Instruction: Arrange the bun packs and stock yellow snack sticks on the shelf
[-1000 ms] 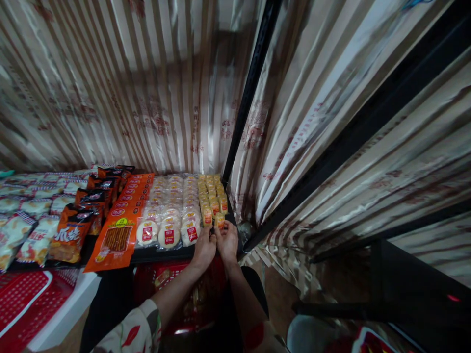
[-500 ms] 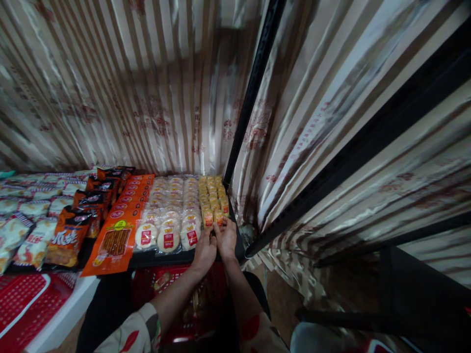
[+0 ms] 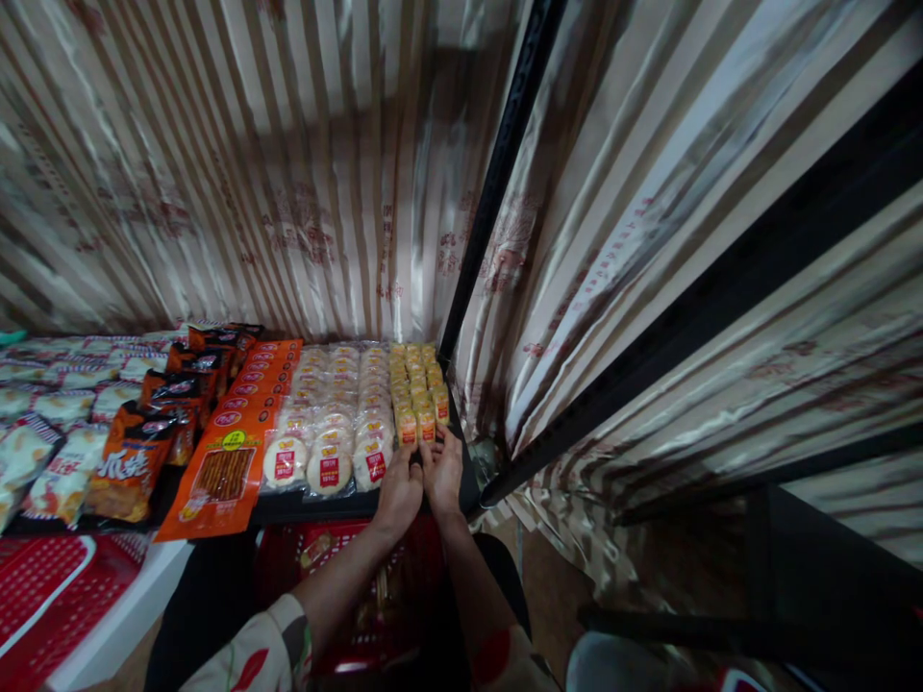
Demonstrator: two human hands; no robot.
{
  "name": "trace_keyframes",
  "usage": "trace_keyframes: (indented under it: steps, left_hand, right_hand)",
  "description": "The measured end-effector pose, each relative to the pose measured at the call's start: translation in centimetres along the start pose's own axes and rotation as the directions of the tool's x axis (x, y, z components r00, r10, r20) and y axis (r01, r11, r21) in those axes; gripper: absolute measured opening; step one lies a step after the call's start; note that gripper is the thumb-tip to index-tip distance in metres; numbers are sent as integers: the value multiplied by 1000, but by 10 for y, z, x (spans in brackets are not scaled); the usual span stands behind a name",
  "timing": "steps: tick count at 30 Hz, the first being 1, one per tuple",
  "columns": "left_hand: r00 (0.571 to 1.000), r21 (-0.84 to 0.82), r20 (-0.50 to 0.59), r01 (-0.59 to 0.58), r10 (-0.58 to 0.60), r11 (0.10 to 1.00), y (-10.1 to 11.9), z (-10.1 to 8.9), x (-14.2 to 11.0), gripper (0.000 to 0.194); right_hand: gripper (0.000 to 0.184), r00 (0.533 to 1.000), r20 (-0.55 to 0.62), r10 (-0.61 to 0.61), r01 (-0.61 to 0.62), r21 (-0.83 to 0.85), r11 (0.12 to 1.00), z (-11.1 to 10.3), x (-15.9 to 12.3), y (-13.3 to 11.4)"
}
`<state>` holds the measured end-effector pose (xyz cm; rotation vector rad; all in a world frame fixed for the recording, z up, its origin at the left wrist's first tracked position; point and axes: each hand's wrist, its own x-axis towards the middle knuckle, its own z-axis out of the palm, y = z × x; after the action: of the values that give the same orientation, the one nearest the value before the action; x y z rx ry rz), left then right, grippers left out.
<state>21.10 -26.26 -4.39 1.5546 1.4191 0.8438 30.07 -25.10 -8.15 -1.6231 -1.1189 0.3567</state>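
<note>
Both my hands rest side by side at the front edge of a black shelf (image 3: pixel 295 505). My left hand (image 3: pixel 399 490) and my right hand (image 3: pixel 443 473) have their fingers curled against the front packets of two rows of small yellow snack packets (image 3: pixel 416 389) at the shelf's right end. The fingertips press on the nearest packets. Whether either hand grips a packet is hidden. Left of them lie rows of round white cakes with red labels (image 3: pixel 332 423).
Orange snack bags (image 3: pixel 231 452), dark orange bags (image 3: pixel 155 423) and pale bags (image 3: pixel 50 423) fill the shelf further left. A red basket (image 3: pixel 346 577) sits below my arms, another red basket (image 3: pixel 36 586) at the lower left. A black upright post (image 3: pixel 490 211) and striped curtains stand behind.
Both hands moved slightly forward onto the shelf, pushing a yellow packet in line with the front of the rows. The view shifted a little.
</note>
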Motion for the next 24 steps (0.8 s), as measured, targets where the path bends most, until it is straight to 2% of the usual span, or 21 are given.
trace_keyframes:
  steps: [11, 24]
  left_hand:
    - [1000, -16, -14, 12, -12, 1000, -1, 2, 0, 41]
    - [998, -1, -52, -37, 37, 999, 0, 5, -11, 38]
  right_hand:
    - [23, 1000, 2, 3, -3, 4, 1000, 2, 1, 2]
    - [23, 999, -11, -39, 39, -8, 999, -6, -15, -5]
